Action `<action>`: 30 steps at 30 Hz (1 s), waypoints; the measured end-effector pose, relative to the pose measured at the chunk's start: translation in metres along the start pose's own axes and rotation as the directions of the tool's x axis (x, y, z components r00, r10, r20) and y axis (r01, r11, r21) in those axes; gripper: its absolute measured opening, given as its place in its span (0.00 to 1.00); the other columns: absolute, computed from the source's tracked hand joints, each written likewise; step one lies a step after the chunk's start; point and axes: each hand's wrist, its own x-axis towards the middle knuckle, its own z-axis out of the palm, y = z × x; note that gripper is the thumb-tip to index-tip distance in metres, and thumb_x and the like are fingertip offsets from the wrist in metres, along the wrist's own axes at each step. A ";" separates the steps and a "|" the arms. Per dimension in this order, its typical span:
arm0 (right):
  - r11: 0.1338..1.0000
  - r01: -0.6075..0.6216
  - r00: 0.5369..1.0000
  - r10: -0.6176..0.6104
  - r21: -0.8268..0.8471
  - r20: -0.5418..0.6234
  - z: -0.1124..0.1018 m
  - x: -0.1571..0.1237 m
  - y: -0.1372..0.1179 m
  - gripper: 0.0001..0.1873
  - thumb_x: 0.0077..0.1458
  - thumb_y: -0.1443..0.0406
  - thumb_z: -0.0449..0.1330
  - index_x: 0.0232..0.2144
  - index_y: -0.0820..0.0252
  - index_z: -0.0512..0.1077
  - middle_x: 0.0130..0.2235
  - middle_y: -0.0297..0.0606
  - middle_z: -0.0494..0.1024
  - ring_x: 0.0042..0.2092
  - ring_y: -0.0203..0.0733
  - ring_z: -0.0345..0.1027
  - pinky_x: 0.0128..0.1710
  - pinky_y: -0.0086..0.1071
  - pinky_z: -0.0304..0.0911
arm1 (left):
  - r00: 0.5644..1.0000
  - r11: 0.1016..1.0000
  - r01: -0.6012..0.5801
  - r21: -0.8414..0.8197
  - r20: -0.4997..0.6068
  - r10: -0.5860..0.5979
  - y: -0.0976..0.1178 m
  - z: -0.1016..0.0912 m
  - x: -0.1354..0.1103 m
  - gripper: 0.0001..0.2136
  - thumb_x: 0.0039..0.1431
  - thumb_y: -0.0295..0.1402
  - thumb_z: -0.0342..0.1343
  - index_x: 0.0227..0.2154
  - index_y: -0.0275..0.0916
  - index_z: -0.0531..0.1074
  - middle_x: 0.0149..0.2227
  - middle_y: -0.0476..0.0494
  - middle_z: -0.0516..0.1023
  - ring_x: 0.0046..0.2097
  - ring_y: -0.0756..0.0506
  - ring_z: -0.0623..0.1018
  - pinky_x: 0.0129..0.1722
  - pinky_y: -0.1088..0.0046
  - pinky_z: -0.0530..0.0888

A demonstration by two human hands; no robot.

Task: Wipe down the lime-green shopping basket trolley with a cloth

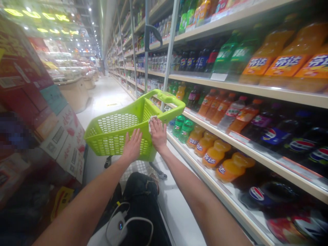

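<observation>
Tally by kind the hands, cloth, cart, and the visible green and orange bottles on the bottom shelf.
Left hand and right hand: 2
Cloth: 1
Cart: 1
Green bottles: 2
Orange bottles: 4
Total: 10

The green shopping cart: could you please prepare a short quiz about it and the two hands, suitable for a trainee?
1. True or false: the left hand is holding a drink bottle.
2. Which item shows under the fingers of the right hand?
3. In the picture, where do the shelves of drinks stand relative to the green cart?
A) To its left
B) To its right
C) On both sides

Key:
1. False; it lies against the side of the cart.
2. A white cloth, pressed near the cart's upper edge.
3. B
</observation>
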 end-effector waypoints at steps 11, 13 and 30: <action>0.993 0.101 0.988 -0.108 0.067 0.113 0.017 -0.060 -0.034 0.23 0.57 0.72 0.45 0.55 0.59 0.60 0.57 0.45 0.64 0.61 0.44 0.49 0.59 0.52 0.41 | 0.998 0.998 0.058 -0.006 0.037 -0.058 -0.025 0.019 -0.028 0.28 0.52 0.24 0.38 0.60 0.29 0.50 0.64 0.37 0.46 0.65 0.41 0.46 0.60 0.48 0.44; 0.998 0.014 0.998 -0.017 0.060 0.057 0.011 -0.043 -0.037 0.24 0.57 0.69 0.45 0.57 0.62 0.58 0.59 0.48 0.60 0.63 0.45 0.45 0.59 0.52 0.39 | 0.995 0.996 0.087 -0.006 0.045 -0.086 -0.034 0.024 -0.034 0.29 0.52 0.23 0.39 0.60 0.30 0.49 0.64 0.38 0.46 0.65 0.41 0.46 0.60 0.48 0.44; 0.954 0.213 0.931 -0.263 0.211 0.254 0.049 -0.064 -0.100 0.22 0.58 0.71 0.48 0.55 0.60 0.60 0.58 0.46 0.62 0.62 0.45 0.48 0.60 0.52 0.37 | 0.975 0.981 0.194 -0.031 0.121 -0.189 -0.083 0.047 -0.075 0.31 0.50 0.23 0.39 0.60 0.29 0.47 0.65 0.38 0.43 0.65 0.41 0.44 0.60 0.48 0.42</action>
